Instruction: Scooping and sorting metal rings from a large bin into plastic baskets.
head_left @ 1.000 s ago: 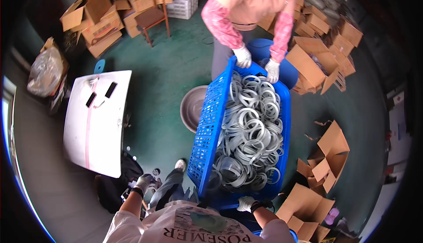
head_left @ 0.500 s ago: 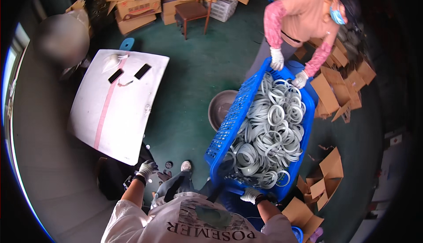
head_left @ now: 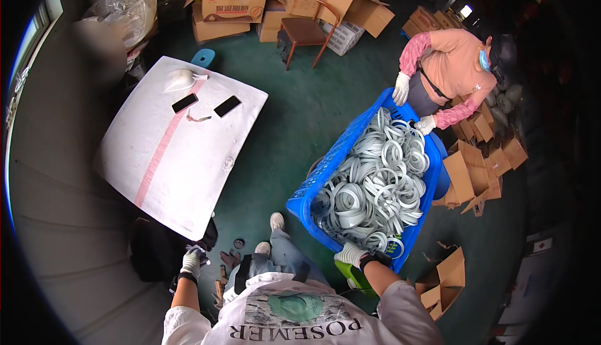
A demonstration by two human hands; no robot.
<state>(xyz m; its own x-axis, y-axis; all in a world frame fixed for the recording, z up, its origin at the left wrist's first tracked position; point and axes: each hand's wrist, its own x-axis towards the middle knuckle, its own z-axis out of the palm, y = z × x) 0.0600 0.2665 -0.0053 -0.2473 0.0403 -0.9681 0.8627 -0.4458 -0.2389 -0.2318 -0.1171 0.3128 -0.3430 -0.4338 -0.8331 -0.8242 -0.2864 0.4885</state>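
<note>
A large blue plastic basket (head_left: 325, 173) stands tilted across the right side of the view, heaped with pale grey rings (head_left: 375, 188). At its near end my right hand (head_left: 352, 254), in a white knitted glove, is closed over the rim. My gloved left hand (head_left: 191, 262) hangs low beside the near corner of the white table (head_left: 169, 176). Its fingers are curled, and a small greyish item shows at the fingertips, too unclear to name. At the basket's far end a masked co-worker (head_left: 454, 63) has both gloved hands on the rim.
Two dark phones (head_left: 227, 106) lie on the white table. A brown chair (head_left: 307, 32) and cardboard boxes (head_left: 235, 7) are at the back, with more open boxes (head_left: 472, 169) to the right. Something lime green (head_left: 355, 277) shows below the basket's near end. A blue stool (head_left: 203, 57) stands behind the table.
The basket has shifted left toward the table, covering most of the round basin. The co-worker moved with it, still holding the far end. My left hand has lowered a little; the view has shifted.
</note>
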